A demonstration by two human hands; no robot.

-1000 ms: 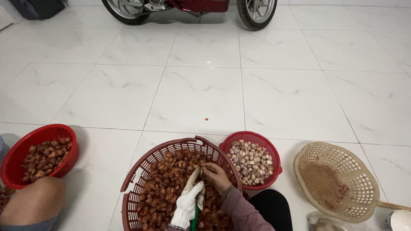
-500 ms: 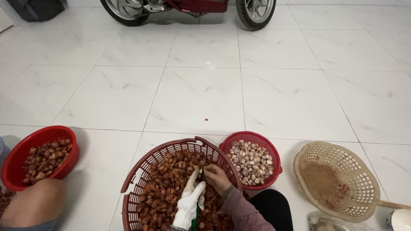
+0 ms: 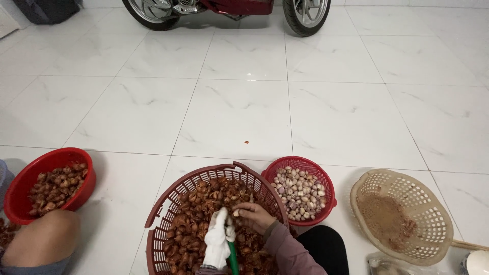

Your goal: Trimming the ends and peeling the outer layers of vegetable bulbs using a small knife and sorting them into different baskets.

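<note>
My left hand [image 3: 218, 243] wears a white glove and is closed around a green-handled tool [image 3: 233, 258], over the large dark red basket [image 3: 158, 224]. The basket is full of brown shallots and skins. My right hand [image 3: 256, 216], bare with a mauve sleeve, meets the glove's fingertips and pinches a small pale shallot [image 3: 236, 213]. Right of it, a small red basket [image 3: 326, 175] holds peeled pale shallots [image 3: 299, 189]. The tool's blade is hidden.
A red bowl [image 3: 23, 178] of brown shallots stands at the left, with another person's bare knee [image 3: 43, 239] beside it. A tilted beige basket [image 3: 433, 214] with brown scraps lies at the right. Motorbike wheels [image 3: 305, 15] stand on the white tiled floor at the back.
Both hands stay together over the large basket, and my right hand has shifted slightly towards the glove's fingertips. Nothing else has moved.
</note>
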